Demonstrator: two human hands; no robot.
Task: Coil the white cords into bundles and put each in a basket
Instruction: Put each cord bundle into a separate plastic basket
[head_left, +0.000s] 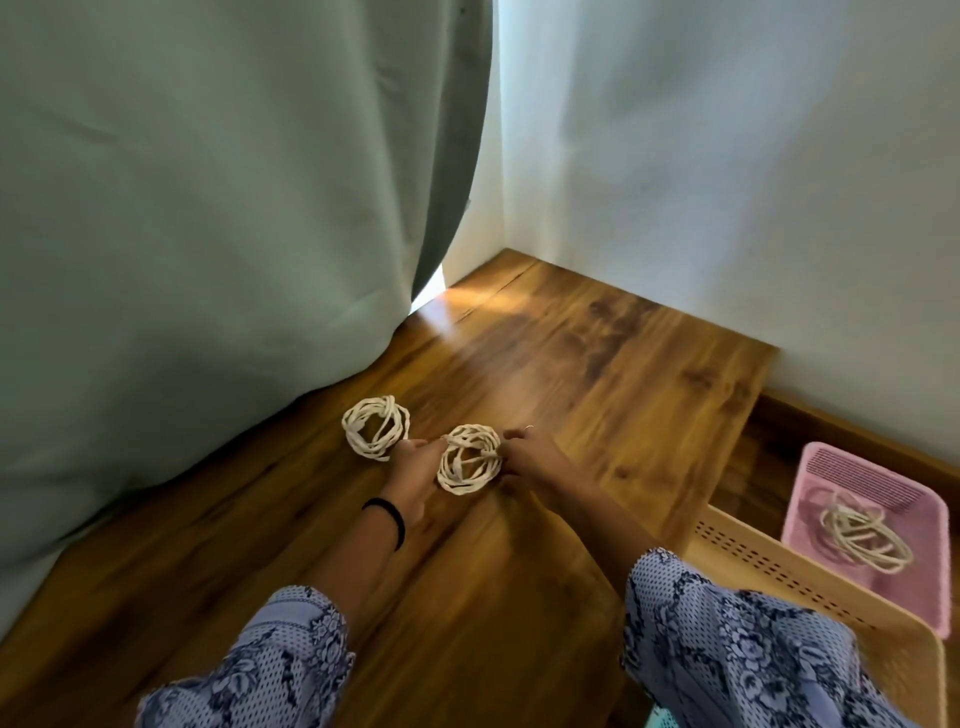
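Two coiled white cord bundles lie on the wooden table. The nearer bundle sits between my hands. My left hand pinches its upper left rim, and my right hand pinches its right side. The other bundle lies untouched just left of my left hand. A third coiled cord rests inside the pink basket at the right, below the table's level. A beige basket stands in front of the pink one; my right sleeve hides part of it.
A grey-green curtain hangs over the table's left side. White walls close the far corner. The table's right edge drops to the floor where the baskets stand. A bit of a teal object shows at the bottom edge.
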